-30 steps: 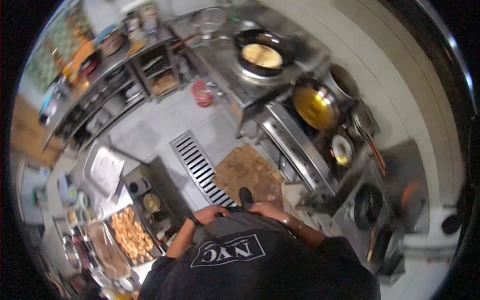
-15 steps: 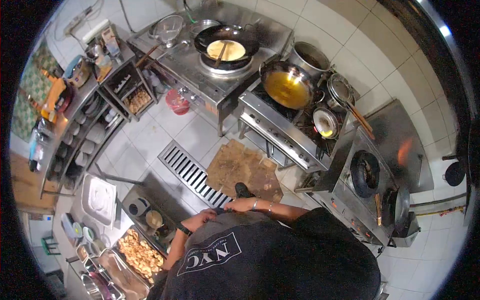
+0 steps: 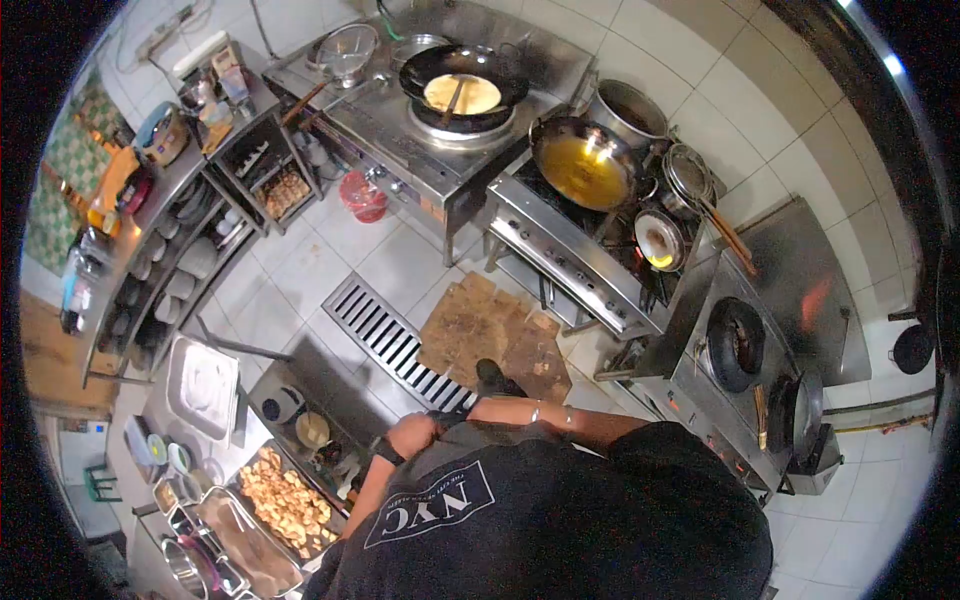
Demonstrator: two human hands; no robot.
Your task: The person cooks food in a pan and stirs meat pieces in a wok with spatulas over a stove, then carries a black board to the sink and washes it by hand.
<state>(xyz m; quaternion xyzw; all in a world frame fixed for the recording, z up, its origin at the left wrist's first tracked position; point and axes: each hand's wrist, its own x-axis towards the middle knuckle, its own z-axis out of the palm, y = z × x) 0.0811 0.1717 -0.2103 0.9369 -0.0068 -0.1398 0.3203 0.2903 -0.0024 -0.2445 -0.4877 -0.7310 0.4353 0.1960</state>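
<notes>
Left hand [image 3: 412, 434] and right hand [image 3: 497, 409] close together at the waist, by the lower front of the black cloth shirt with white lettering [image 3: 590, 510]. Fingers mostly hidden; grip can't be told. Seemingly waist-level handwork; reaching elsewhere would call for freeing both.

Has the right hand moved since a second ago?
Yes: the right hand has shifted leftward in the view, closer to the near end of the floor drain.
</notes>
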